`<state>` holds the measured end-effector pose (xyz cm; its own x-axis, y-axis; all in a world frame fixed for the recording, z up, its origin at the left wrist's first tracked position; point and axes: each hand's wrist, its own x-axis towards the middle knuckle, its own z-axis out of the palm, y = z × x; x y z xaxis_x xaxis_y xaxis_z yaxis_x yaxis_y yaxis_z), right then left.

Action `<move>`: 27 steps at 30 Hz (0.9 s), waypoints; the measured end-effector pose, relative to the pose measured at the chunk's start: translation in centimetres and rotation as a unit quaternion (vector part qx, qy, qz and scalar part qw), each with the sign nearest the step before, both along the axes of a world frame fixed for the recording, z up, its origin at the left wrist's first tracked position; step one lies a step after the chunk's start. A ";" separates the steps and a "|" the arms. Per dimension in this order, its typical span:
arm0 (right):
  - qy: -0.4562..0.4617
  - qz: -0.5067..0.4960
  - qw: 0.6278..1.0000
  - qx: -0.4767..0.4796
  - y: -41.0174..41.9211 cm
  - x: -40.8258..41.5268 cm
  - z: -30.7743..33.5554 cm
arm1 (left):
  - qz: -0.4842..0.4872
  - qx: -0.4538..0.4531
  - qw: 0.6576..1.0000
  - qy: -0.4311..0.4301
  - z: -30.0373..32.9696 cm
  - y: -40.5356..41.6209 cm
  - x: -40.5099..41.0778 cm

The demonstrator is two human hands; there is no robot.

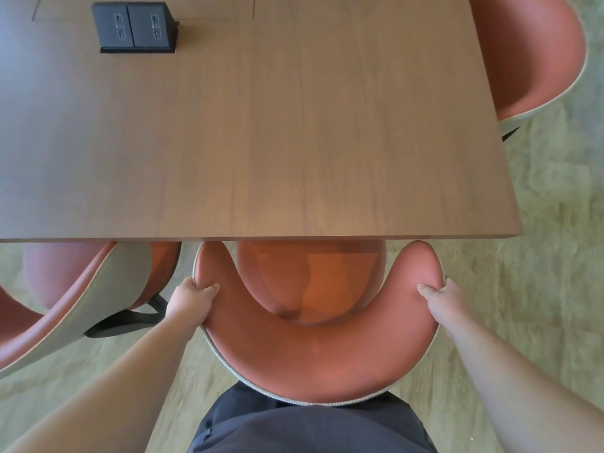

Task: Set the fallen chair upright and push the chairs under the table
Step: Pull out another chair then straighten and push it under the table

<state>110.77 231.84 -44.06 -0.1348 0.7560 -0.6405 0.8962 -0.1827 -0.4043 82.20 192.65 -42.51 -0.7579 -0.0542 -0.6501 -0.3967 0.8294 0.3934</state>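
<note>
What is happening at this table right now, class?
A person stands behind an upright red chair, both hands gripping its curved backrest: left hand on one arm end, right hand on the other. Its seat is partly under the wooden table. Another chair at the left sits angled, not pushed in.

Three chairs [320,351], one table [294,142].

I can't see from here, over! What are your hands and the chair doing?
Left hand and right hand both gripping the middle chair by its arms. Seat partly under the table. Tilted chair close on the left, not touching.
</note>
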 end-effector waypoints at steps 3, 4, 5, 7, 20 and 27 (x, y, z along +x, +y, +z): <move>-0.002 0.004 1.000 0.007 0.2 -0.4 -0.4 | -0.003 0.000 1.000 0.007 -0.1 -0.1 -0.5; -0.004 0.007 1.000 0.010 0.3 -0.6 -0.6 | 0.000 0.001 1.000 0.008 -0.2 -0.2 -0.6; -0.005 0.011 1.000 0.013 0.3 -0.7 -0.7 | 0.004 0.004 1.000 0.007 -0.3 -0.3 -0.7; -0.002 0.014 1.000 0.018 0.3 -0.9 -0.8 | 0.013 0.012 1.000 0.004 -0.6 -0.3 -0.6; -0.012 0.033 0.999 0.019 0.4 -1.9 -0.9 | 0.008 0.003 1.000 0.004 -1.1 0.3 -1.8; -0.005 0.022 1.000 0.010 0.6 -2.7 -0.9 | 0.010 0.003 1.000 0.007 -1.4 0.4 -1.9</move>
